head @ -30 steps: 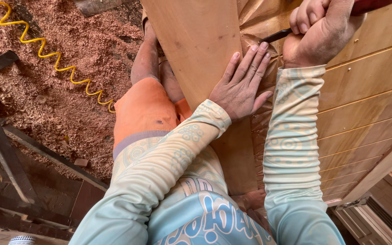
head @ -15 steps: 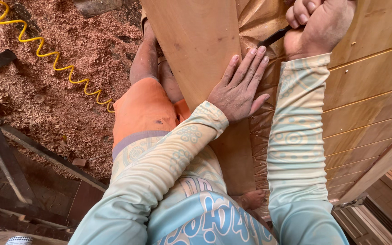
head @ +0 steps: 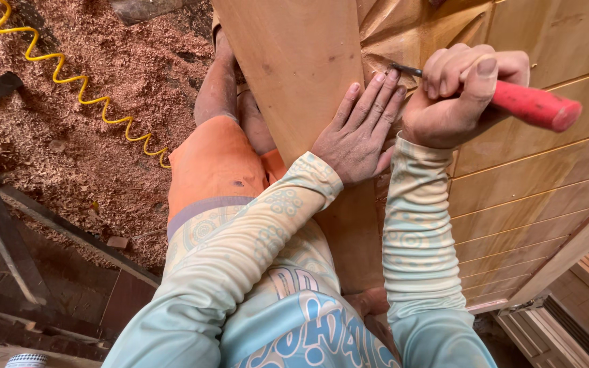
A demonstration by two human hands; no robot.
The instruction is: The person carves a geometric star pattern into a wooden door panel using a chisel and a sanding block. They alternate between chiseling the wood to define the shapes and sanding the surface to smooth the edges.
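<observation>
Red-handled chisel is gripped in the clenched right hand, its dark tip set against the carved wooden panel. Left hand lies flat, fingers released, beside the tip. Carving appears under way; a controlled push is judged next. Open room lies rightward over the slatted door.

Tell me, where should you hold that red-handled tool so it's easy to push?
Probably by the thick red handle, coming from the right, as the right hand does now. The handle is round and fat enough for a fist, and the thin dark metal tip points left at the carved wooden panel, so fingers stay behind it.
</observation>
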